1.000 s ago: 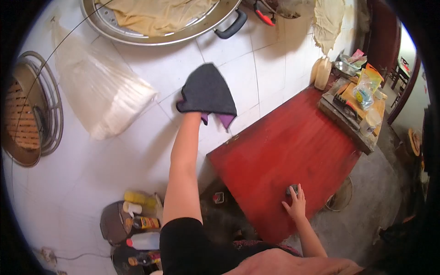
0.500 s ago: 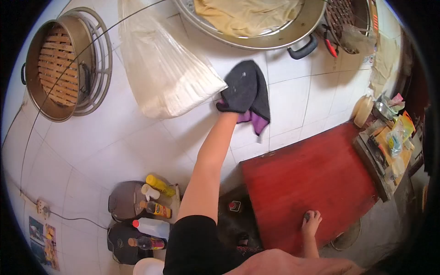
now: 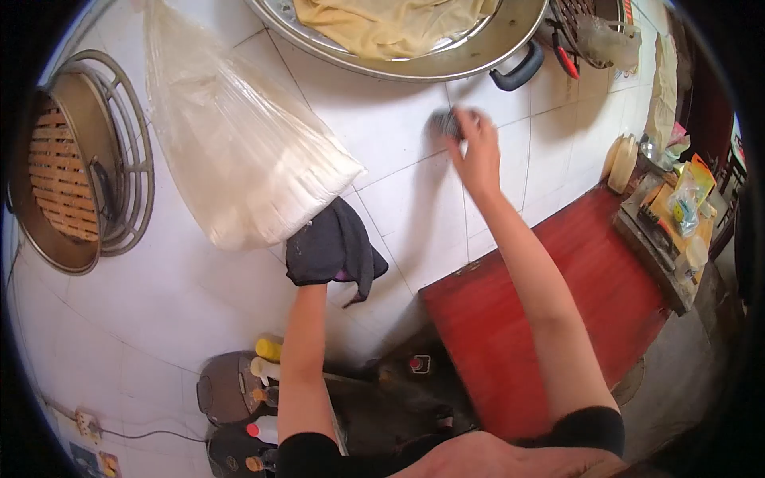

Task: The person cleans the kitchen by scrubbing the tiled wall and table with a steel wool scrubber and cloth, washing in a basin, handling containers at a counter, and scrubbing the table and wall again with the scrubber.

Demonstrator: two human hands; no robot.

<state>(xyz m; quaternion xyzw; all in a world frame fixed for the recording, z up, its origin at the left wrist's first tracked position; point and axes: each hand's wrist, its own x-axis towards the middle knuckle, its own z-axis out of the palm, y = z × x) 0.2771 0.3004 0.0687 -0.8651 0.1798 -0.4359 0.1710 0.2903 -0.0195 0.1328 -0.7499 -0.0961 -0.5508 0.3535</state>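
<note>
Black cloth covers the left hand beside the plastic bag — its grip hidden, I cannot tell. The right hand, arm outstretched, grasps a dark scrubber near the far pan. The yellow packet's print is blurred.

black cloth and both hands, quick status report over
Left hand: hidden by black cloth. Right hand: gripping dark scrubber, blurred. Possibly in the way: plastic bag, right by the cloth.
</note>
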